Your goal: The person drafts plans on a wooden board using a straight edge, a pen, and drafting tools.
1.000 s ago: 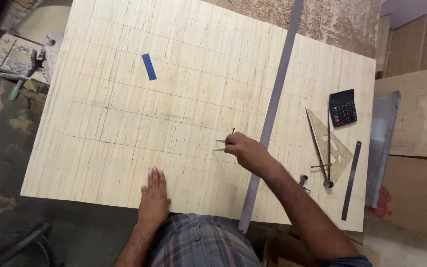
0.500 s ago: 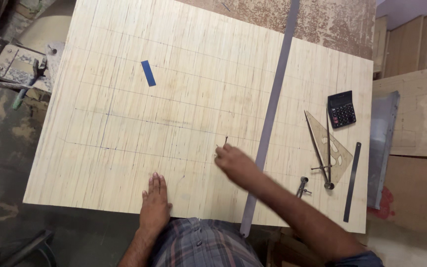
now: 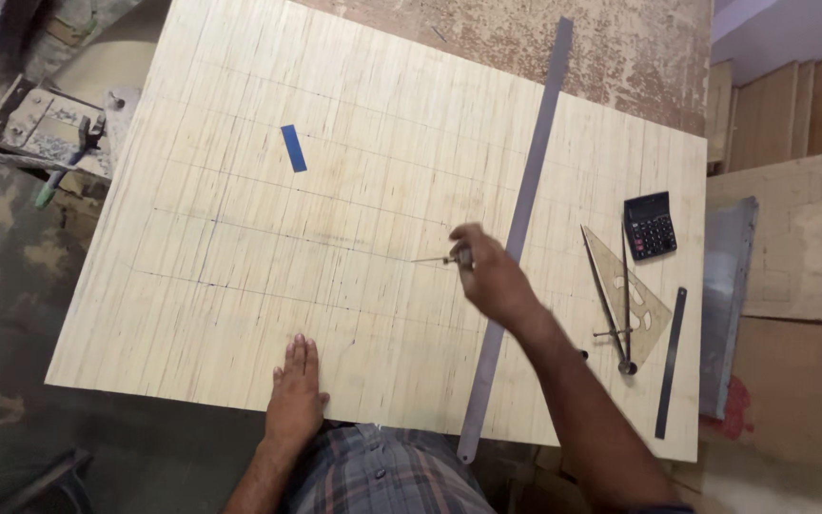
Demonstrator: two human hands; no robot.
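Note:
A large pale plywood sheet (image 3: 354, 152) with faint pencil grid lines lies in front of me. My left hand (image 3: 294, 392) rests flat on its near edge, fingers together, holding nothing. My right hand (image 3: 489, 274) hovers over the sheet's middle, blurred, gripping a thin metal pointed tool (image 3: 435, 259), its tip aimed left. A long grey steel ruler (image 3: 525, 209) runs from the far edge to the near edge just right of that hand.
A small blue strip (image 3: 293, 148) lies on the sheet at far left. At right sit a black calculator (image 3: 650, 225), a tan set square (image 3: 635, 300), large metal dividers (image 3: 616, 305) and a short dark ruler (image 3: 670, 362). Board offcuts lie right; machinery stands far left.
My right hand has lifted and moved away from me along the ruler with the pointed tool, now blurred. The left hand has stayed flat on the near edge.

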